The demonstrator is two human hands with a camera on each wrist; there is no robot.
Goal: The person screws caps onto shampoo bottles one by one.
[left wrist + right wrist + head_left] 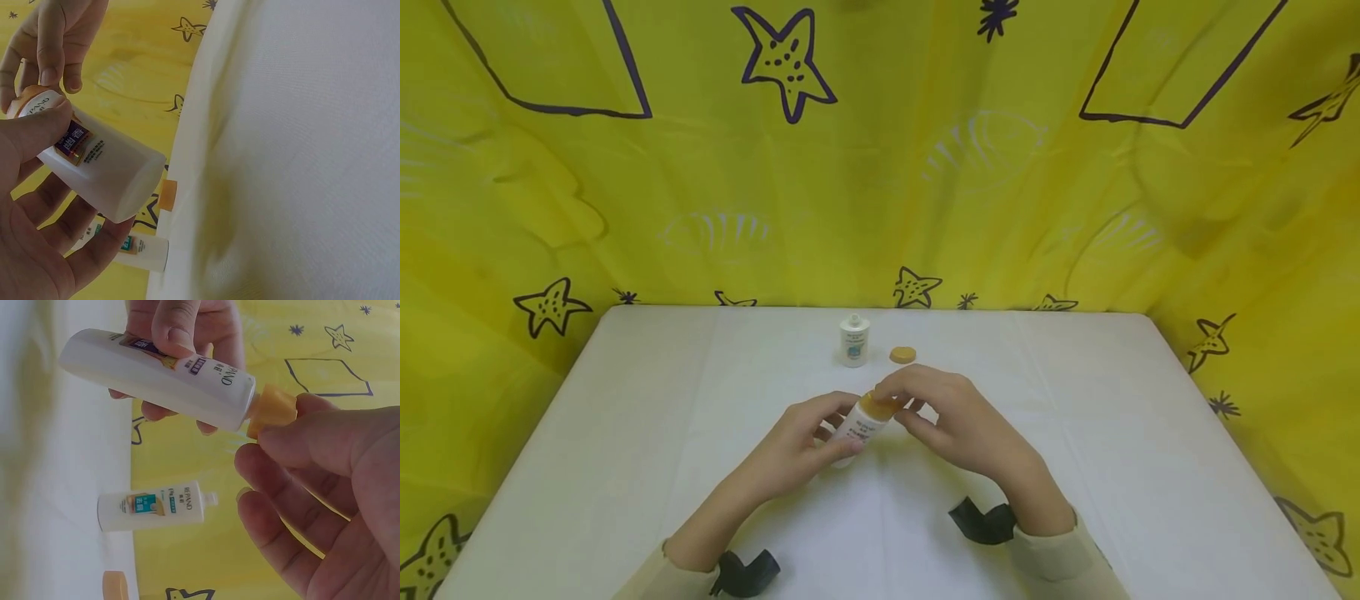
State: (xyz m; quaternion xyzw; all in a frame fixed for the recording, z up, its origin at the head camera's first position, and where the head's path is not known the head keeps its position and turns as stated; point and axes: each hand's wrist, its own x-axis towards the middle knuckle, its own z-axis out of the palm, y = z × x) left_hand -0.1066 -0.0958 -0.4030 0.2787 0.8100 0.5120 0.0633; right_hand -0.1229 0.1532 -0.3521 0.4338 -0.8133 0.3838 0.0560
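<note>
A white shampoo-style bottle point(859, 427) is tilted above the table, its orange cap end up and to the right. My left hand point(793, 450) grips its body, thumb across the printed label. At the top end, my right hand point(958, 417) pinches the orange cap point(275, 411) between thumb and fingers. In the right wrist view a bit of the neck shows between cap and bottle shoulder. Farther back stands a second white bottle point(853, 343), upright and uncapped, with a teal label patch point(145, 503). Beside it, a loose orange cap point(902, 355) lies on the table.
The white-covered table point(625, 467) reaches back to a yellow curtain point(850, 183) with drawn stars and fish. Curtain also hangs along both sides. Black wrist mounts point(985, 523) sit by both cuffs, low over the table.
</note>
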